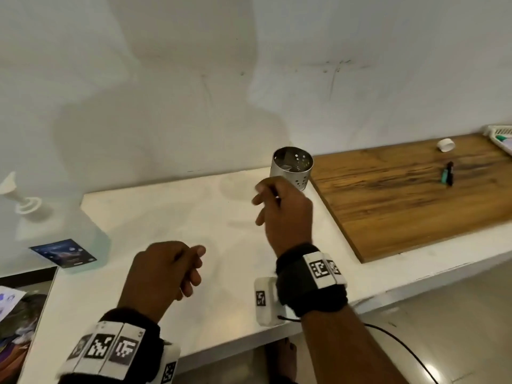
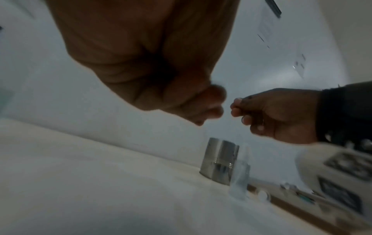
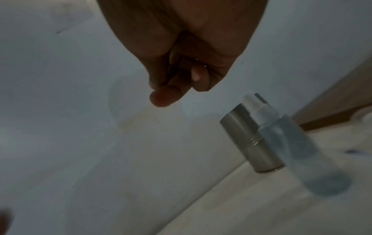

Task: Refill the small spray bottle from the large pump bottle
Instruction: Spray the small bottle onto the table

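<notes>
The large clear pump bottle (image 1: 55,231) with a white pump head (image 1: 19,195) and a blue label stands at the far left of the white counter (image 1: 166,212). The small clear spray bottle (image 3: 298,146) stands upright beside a metal perforated cup (image 1: 292,167); it also shows, blurred, in the left wrist view (image 2: 239,176). In the head view my right hand hides it. My right hand (image 1: 279,206) hovers above it, fingertips curled together with nothing seen between them. My left hand (image 1: 171,270) floats over the counter's middle, loosely curled and holding nothing.
A wooden board (image 1: 415,195) lies to the right with a white cap (image 1: 445,145) and a small dark and teal item (image 1: 447,177) on it. A white basket (image 1: 498,134) sits at the far right. Printed papers (image 1: 16,314) lie at the left edge.
</notes>
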